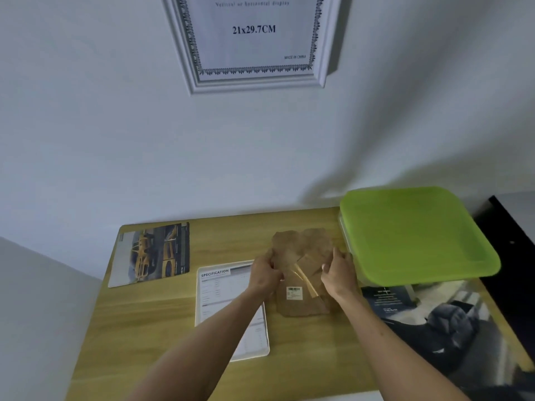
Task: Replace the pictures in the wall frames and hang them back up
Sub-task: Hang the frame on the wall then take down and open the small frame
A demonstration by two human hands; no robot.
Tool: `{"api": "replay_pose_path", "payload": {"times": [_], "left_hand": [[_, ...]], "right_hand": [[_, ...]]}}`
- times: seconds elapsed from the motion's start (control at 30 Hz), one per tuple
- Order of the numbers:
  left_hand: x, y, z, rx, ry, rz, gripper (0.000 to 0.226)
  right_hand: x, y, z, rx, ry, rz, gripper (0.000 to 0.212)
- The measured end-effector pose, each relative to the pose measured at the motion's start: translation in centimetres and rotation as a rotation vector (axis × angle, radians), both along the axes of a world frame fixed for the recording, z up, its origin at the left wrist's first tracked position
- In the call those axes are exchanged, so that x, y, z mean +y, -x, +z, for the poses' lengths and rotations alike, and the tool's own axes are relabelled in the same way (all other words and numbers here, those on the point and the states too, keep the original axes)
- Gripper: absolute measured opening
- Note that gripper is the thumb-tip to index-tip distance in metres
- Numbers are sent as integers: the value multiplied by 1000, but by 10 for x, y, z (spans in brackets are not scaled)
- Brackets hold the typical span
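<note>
Hands at centre frame: a clear plastic bag [301, 273] is pinched by the left hand [265, 274] and right hand [338, 270] above the wooden table [162, 319]. Film judged light, limp, slippery; best gripped at edges. White frame [252, 79] is hung at top centre.

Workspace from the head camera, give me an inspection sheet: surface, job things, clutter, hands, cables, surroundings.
Surface: wooden table against a white wall.
Job's things: white frame hangs on the wall with its size insert; yellow car picture at the table's back left; dark car picture at right; specification sheet at centre.
Clutter: green-lidded box.
Hands: left hand and right hand both grip a clear plastic bag.
Cables: nothing seen.
Surroundings: dark object at right edge.
</note>
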State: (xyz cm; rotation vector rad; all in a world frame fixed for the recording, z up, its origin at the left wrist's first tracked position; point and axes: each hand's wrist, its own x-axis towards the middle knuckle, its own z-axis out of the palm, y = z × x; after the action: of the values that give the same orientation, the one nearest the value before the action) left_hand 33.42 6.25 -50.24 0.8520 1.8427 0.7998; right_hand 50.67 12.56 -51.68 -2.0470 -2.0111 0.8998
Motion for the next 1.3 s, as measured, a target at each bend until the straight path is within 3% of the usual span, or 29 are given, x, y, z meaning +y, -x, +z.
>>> {"api": "replay_pose_path", "payload": {"times": [0.2,0.33,0.47,0.63,0.8,1.07,1.3], "left_hand": [[20,-13,-22,223,102,-84,18],[17,-22,-22,208,98,-69,29],[8,-12,-15,237,34,-76,51],[-24,35,-12,403,-31,-35,52],[-75,88,-11,578,141,21,46],[-148,119,-23,499,273,-126,60],[-155,125,-29,447,198,-179,58]], "right_hand": [[10,-1,-23,-44,1,103,57],[8,-2,-33,-89,4,129,58],[-5,7,-27,-152,-159,170,60],[-33,38,-18,29,-252,348,32],[-71,74,-15,17,-137,522,21],[-116,104,-21,-176,-19,412,45],[-139,129,-22,55,58,-8,35]]}}
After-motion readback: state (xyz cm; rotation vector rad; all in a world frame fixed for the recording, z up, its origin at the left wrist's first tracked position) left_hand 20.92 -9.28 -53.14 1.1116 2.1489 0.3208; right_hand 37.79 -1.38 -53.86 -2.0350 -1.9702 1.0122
